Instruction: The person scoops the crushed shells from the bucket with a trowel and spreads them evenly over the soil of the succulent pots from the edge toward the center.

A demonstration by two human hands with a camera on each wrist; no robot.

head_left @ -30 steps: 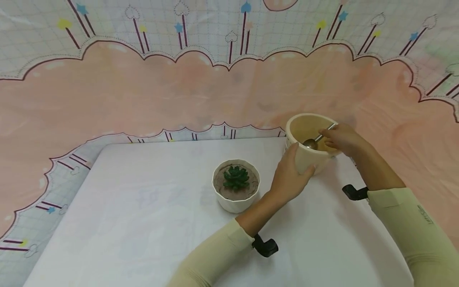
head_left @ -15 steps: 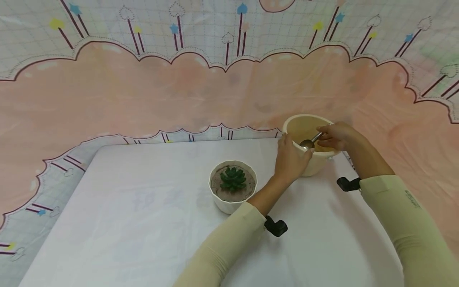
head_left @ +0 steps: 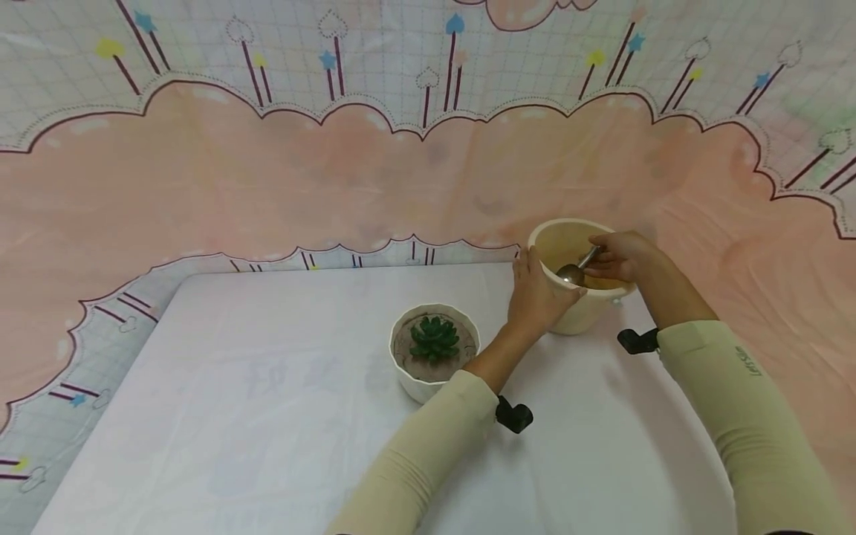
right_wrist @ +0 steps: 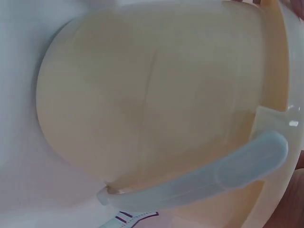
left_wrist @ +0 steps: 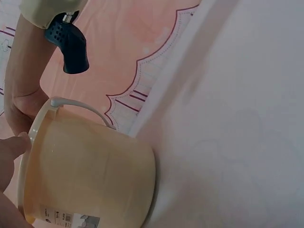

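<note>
The spoon's [head_left: 580, 267] bowl is dipping below the bucket's [head_left: 582, 316] rim, and what it is touching inside is hard to make out; its handle end is hidden under the right hand [head_left: 618, 258]. The right wrist view is showing only the bucket's outer wall and pale handle at close range, blurred. In the left wrist view the left hand [head_left: 535, 293] is cut off at the edge, only a fingertip showing at the rim.

A white pot [head_left: 435, 360] with a green succulent [head_left: 435, 338] in brownish fill is sitting near the middle of the white tabletop [head_left: 267, 386], left of the bucket and apart from it; the left forearm is passing just beside it. A pink patterned cloth [head_left: 267, 186] is hanging behind.

The bucket is standing at the far right of the tabletop: cream-yellow, round, label low on its wall. Left grip: fingers are curling round the bucket's near-left wall. Right grip: fingers are pinching the spoon over the bucket's opening.
</note>
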